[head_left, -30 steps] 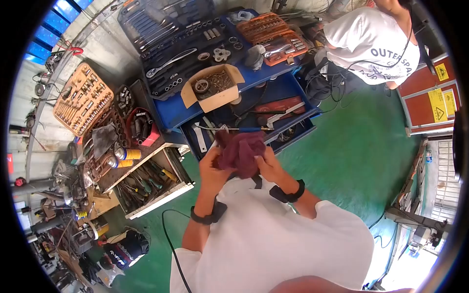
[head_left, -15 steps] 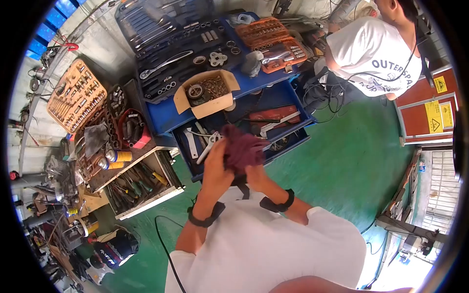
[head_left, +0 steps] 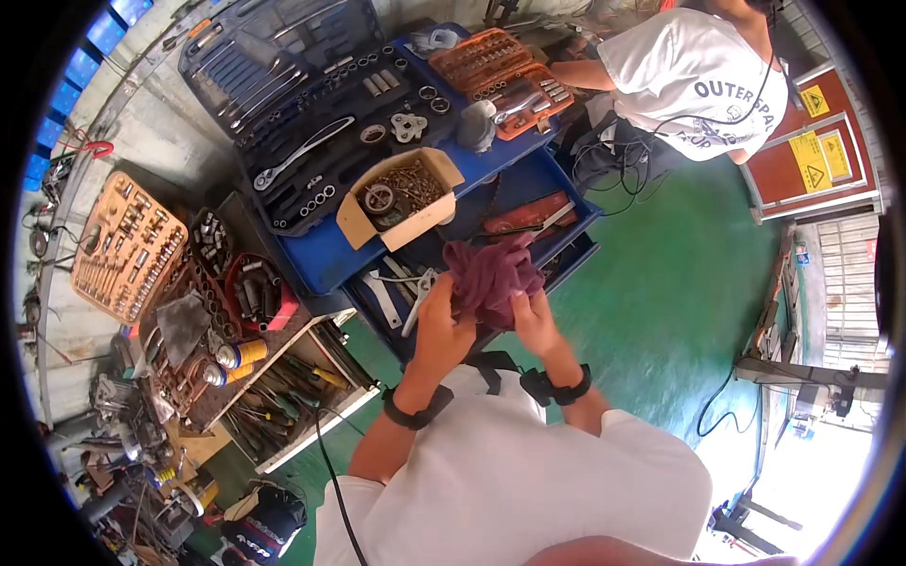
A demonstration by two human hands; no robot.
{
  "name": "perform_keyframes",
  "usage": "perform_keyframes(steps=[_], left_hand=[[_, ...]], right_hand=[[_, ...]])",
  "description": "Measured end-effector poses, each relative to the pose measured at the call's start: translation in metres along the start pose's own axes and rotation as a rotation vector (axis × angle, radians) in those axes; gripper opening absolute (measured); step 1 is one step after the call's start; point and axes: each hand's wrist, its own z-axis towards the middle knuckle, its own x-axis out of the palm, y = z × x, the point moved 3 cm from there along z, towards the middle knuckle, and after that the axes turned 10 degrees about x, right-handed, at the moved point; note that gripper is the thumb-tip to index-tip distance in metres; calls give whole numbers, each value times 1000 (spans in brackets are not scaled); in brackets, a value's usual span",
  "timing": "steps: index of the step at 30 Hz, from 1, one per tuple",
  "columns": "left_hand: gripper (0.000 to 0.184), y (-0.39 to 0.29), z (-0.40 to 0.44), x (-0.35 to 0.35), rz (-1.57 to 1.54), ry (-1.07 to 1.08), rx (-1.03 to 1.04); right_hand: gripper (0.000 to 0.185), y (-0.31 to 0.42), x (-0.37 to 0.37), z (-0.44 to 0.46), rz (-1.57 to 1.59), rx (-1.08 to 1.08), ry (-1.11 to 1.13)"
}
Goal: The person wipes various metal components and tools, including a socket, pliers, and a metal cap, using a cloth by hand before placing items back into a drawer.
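Note:
A crumpled maroon rag (head_left: 493, 281) is bunched between my two hands, in front of the open blue drawer (head_left: 590, 212). My left hand (head_left: 442, 325) grips its left side, fingers partly hidden by the cloth. On its lower right, my right hand (head_left: 536, 325) pinches the cloth with the thumb on top. Whether something is wrapped inside the rag cannot be seen. Behind the rag, the drawer holds a wrench (head_left: 383, 300) and a red tool pouch (head_left: 528, 215). An open cardboard box (head_left: 439, 209) of small brass-coloured fasteners stands above it.
A large socket set case (head_left: 283, 160) and an orange tool case (head_left: 498, 71) lie open on the cabinet. At left are a tan socket case (head_left: 127, 247), spray cans (head_left: 243, 353) and a drawer of screwdrivers (head_left: 283, 406). Another person (head_left: 694, 85) bends at upper right.
The camera view has turned, tilting the scene. Both hands stay on the rag, which looks more spread out, and my right hand has shifted right along it.

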Motion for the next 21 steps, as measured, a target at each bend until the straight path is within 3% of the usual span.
perform_keyframes(steps=[1, 4, 6, 10, 13, 16, 18, 21], left_hand=[[32, 6, 1, -7, -6, 4, -2], [40, 24, -8, -21, -267, 36, -194], [51, 21, -3, -31, -354, 69, -119], [51, 29, -17, -52, -326, 135, -170], [46, 44, -30, -63, -288, 108, -184], [39, 52, -36, -74, -297, 35, -175], [42, 46, -35, -81, -508, -50, -228], [48, 33, -34, -78, -641, -95, -146]], right_hand=[[28, 2, 8, 1, -37, -206, -49], [21, -13, 20, -2, -163, -198, -71], [19, -16, 29, -2, -240, -237, -78], [19, -15, 48, -10, -189, -229, -106], [24, -17, 63, -17, 30, -111, -65], [35, 2, 79, -24, -101, -114, -30], [47, 14, 89, -17, -316, -125, 109], [63, 23, 92, -18, -421, -166, 53]])
